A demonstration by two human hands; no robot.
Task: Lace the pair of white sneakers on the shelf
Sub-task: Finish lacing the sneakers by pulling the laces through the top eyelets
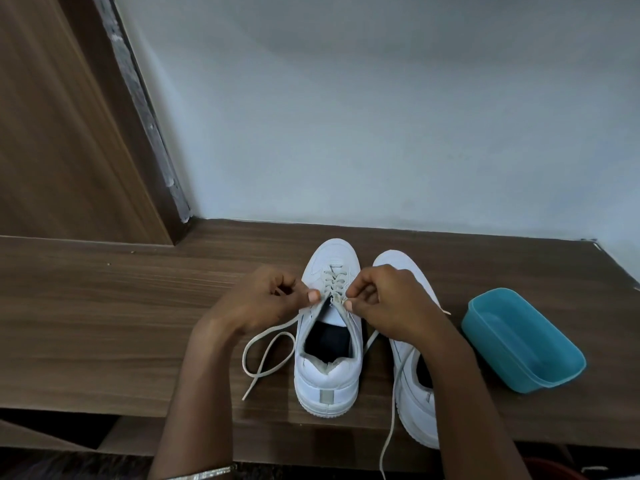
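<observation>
Far left, one brown wooden panel [52,133] stood upright against the pale wall [346,116]. Below it ran the one wooden shelf [104,323], and that was where both white sneakers sat, two of them side by side, toes to the wall and heels toward the person.

One loose lace end [263,344] curled in a loop on the shelf just left of the shoes, its tip lying near the front edge. The left hand [263,299] came next, fingers curled, thumb and forefinger pinching that lace where it left the eyelets. A thin bangle [204,474] showed on that wrist at the bottom edge.

And there was the first sneaker [327,379]: laced across the lower eyelets in about four crossings, the upper part open, the dark inside showing. The right hand [388,303] met it from the other side, also curled, fingertips pinching the lace at the top of the lacing.

Under that forearm lay the second sneaker [412,400], partly hidden. One long strand [391,427] trailed across it and off the shelf's front edge; which shoe it belonged to could not be told.

Far right, one teal plastic tub [519,341] sat apart from the shoes, near the shelf's end.
</observation>
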